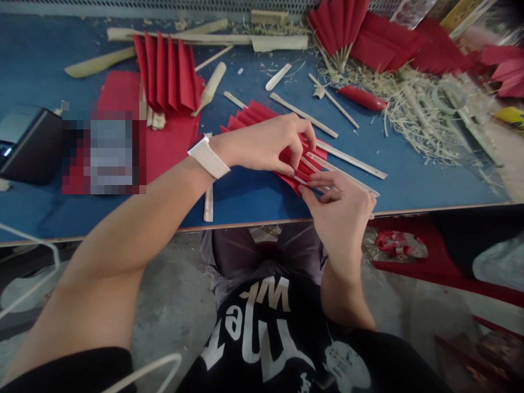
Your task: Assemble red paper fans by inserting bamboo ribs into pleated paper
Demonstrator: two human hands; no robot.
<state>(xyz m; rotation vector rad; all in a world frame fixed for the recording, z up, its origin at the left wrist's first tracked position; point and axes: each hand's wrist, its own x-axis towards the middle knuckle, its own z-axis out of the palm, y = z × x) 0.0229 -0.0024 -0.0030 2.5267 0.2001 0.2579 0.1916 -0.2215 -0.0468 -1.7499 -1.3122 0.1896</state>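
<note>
Under both hands on the blue table lies a pleated red paper fan (256,112), with pale bamboo strips (352,159) sticking out of its right side. My left hand (282,143) reaches over the fan, thumb and fingers pinching its folds; a white band circles the wrist. At the fan's near right corner, my right hand (341,202) pinches the paper's edge with thumb and fingertips, next to a strip's end. My fingers hide the exact spot where paper and strip meet. A loose bamboo strip (305,115) lies just behind the fan.
Another folded red fan (166,73) stands at the left on red paper sheets (172,144). A red-handled knife (362,98) lies by a heap of bamboo shavings (426,117). More red fans (339,27) are at the back right. A dark device (35,144) stands far left.
</note>
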